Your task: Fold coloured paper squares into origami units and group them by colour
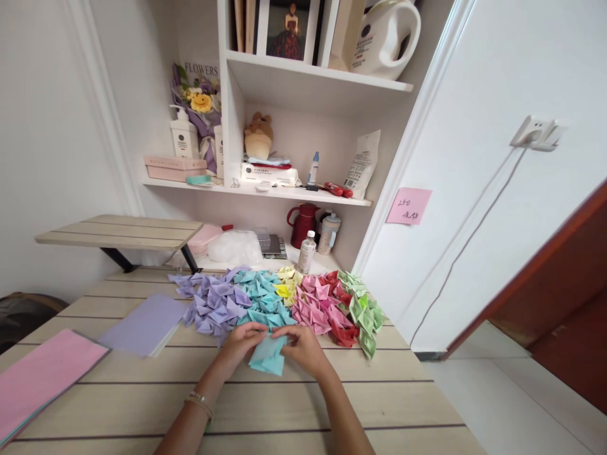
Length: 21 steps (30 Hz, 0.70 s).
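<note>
A light-blue piece of folded paper (268, 357) is held between both hands, low over the wooden table. My left hand (244, 341) pinches its upper left edge, fingers closed. My right hand (301, 344) grips the upper right side, thumb and fingertips pressed on the sheet. Just beyond the hands spreads a heap of folded paper boats: purple ones (215, 303) at left, blue ones (265, 297), a few yellow ones (287, 287), pink ones (315, 303), red ones (344, 332) and green ones (367, 316) at right. The fingers hide part of the folded paper's top edge.
To the left lie a stack of purple paper (145, 322) and a stack of pink paper (47, 379) on the slatted table (379, 404). A small raised stand (123, 230) is behind them. A plastic bottle (306, 253) and a red jug (303, 224) stand behind the boats.
</note>
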Available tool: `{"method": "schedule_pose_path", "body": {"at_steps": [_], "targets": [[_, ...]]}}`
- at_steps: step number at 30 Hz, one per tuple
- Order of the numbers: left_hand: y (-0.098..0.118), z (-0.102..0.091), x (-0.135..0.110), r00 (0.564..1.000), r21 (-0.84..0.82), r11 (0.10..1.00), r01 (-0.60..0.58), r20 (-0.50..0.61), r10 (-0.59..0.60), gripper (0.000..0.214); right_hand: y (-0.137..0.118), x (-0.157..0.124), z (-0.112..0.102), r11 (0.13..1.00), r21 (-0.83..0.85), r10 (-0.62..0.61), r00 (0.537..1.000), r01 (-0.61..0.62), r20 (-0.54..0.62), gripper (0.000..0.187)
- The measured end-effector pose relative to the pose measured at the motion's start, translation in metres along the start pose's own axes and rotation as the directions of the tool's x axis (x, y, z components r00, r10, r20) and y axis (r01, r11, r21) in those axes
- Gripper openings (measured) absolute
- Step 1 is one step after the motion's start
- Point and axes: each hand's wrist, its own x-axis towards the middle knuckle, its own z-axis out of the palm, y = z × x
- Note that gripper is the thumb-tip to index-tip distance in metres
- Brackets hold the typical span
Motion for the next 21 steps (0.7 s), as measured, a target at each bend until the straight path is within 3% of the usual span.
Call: {"method": "schedule_pose_path", "body": {"at_steps": [5,8,12,18,21], "targets": [[-0.0009,-0.0032,0.0017,0.999,0.001,0.999,-0.052,0.000,0.052,0.029,0.0063,-0.0018,-0.0023,0.988,0.117,0.086,0.986,-0.103,0.142,0.020],[0.0024,-0.0026,-0.0006,0.997,-0.046,0.996,-0.075,0.004,0.076,0.026,0.0083,0.0004,-0.0006,0.989,0.113,0.095,0.995,-0.096,0.010,0.019],[0.0069,-0.0012,-0.0035,0.996,-0.111,0.991,-0.071,0.053,0.077,0.028,0.0105,0.0047,-0.0003,0.977,0.192,0.136,0.970,-0.097,-0.202,0.026],[0.0037,-0.0005,0.0021,0.996,-0.060,0.995,-0.083,-0.026,0.082,0.031,0.0096,0.0054,0.0007,0.926,0.363,0.157,0.981,-0.106,-0.114,0.035],[0.0045,0.0010,0.0021,0.996,-0.052,0.995,-0.086,-0.019,0.085,0.028,0.0089,0.0051,0.0031,0.903,0.423,0.156,0.977,-0.081,-0.146,0.035]]}}
